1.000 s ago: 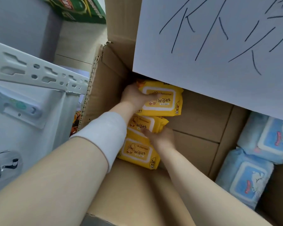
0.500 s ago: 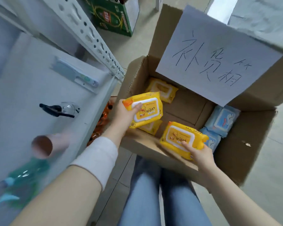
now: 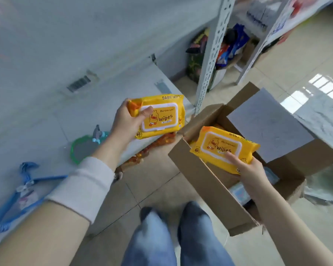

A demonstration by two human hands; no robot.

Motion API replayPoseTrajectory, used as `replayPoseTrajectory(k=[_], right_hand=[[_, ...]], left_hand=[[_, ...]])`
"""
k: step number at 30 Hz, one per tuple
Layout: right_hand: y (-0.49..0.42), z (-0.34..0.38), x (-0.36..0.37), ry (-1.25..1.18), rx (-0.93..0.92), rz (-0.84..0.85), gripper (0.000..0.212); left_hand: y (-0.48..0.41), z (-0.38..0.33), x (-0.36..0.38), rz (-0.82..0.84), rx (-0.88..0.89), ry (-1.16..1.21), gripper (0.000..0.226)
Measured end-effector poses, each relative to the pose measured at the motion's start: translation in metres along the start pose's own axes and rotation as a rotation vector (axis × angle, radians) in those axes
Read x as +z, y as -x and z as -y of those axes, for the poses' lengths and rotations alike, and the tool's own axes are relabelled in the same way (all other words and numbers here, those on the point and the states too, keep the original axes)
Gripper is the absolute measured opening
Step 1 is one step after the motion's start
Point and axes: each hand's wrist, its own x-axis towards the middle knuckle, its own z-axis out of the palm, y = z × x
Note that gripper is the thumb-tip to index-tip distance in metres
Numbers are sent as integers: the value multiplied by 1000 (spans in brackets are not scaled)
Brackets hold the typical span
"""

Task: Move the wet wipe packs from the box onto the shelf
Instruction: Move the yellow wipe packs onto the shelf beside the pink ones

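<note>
My left hand [image 3: 126, 121] grips a yellow wet wipe pack [image 3: 161, 117] by its left end and holds it over the front edge of the white shelf [image 3: 46, 93]. My right hand [image 3: 251, 171] holds a second yellow wet wipe pack [image 3: 222, 145] from below, with the thumb on its top, above the open cardboard box [image 3: 202, 181]. The box stands on the floor at the right. Part of another yellow pack and pale blue packs [image 3: 238, 192] show inside it.
On the shelf lie blue hangers [image 3: 17, 191], a green-rimmed round mirror [image 3: 85, 148] and a barcode label [image 3: 78, 84]. A white perforated upright [image 3: 211, 60] rises between shelf and box. Orange packets [image 3: 152, 148] lie below the shelf. My legs in jeans [image 3: 173, 237] stand on the tiled floor.
Both hands went from gripping packs deep in the box to lifting them out. The left pack has moved up and left over the shelf; the right pack hangs above the box.
</note>
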Motion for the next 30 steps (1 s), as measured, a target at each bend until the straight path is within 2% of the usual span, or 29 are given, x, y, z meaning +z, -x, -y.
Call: replayPoseTrajectory(k=[5, 7, 9, 13, 17, 23, 30], right_hand=[[65, 79, 96, 51, -180, 301, 53], [97, 98, 139, 87, -244, 399, 68], [128, 108, 183, 111, -315, 470, 74], [176, 113, 279, 158, -411, 603, 71], [197, 102, 376, 223, -410, 711, 49], [205, 93, 519, 256, -397, 842, 28], [205, 96, 672, 306, -440, 912, 16]], left_hand=[[42, -52, -152, -182, 191, 150, 17], [62, -59, -215, -233, 257, 192, 16], [83, -58, -277, -277, 295, 227, 17], [127, -34, -394, -425, 298, 206, 33], [144, 18, -485, -565, 202, 240, 19], [130, 99, -573, -657, 51, 272, 11], [88, 146, -659, -722, 47, 219, 13]])
